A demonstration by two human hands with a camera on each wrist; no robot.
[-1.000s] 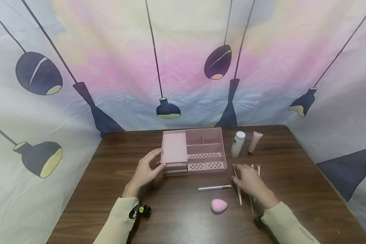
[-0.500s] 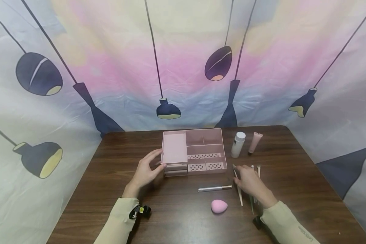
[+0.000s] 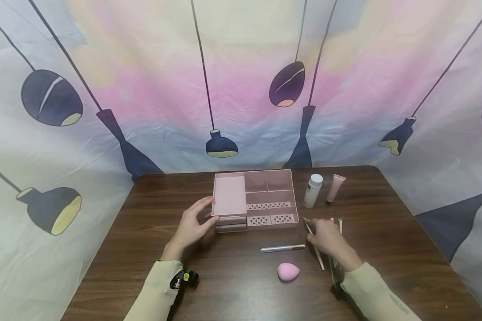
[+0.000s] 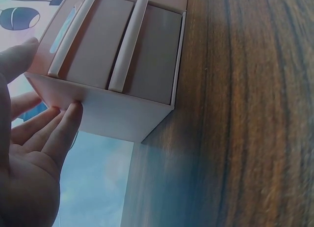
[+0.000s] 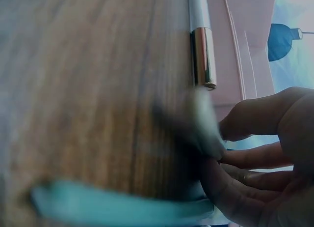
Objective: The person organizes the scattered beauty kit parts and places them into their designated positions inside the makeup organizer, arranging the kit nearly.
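My left hand (image 3: 189, 228) rests at the left side of a pink organizer (image 3: 230, 194), fingertips on its side wall and thumb at the front corner. Two drawers show in the organizer's front in the left wrist view. To the right of it, my right hand (image 3: 329, 238) pinches a slim makeup brush (image 3: 318, 256) with a pale handle between thumb and fingers; that brush (image 5: 206, 124) is blurred in the right wrist view. Several more makeup brushes (image 3: 331, 267) lie under and beside this hand, partly hidden; one has a green handle (image 5: 113, 207).
A silver pen-like tube (image 3: 282, 248) with a rose-gold end lies in front of the organizer, a pink makeup sponge (image 3: 288, 271) nearer. Behind the right hand stand a white bottle (image 3: 312, 191) and a pink squeeze tube (image 3: 335, 188). A patterned cloth hangs behind the table (image 3: 144, 276).
The pinched brush has turned slightly, its far tip shifting left and its near end right. My right hand moved a little with it. The left hand stays on the organizer.
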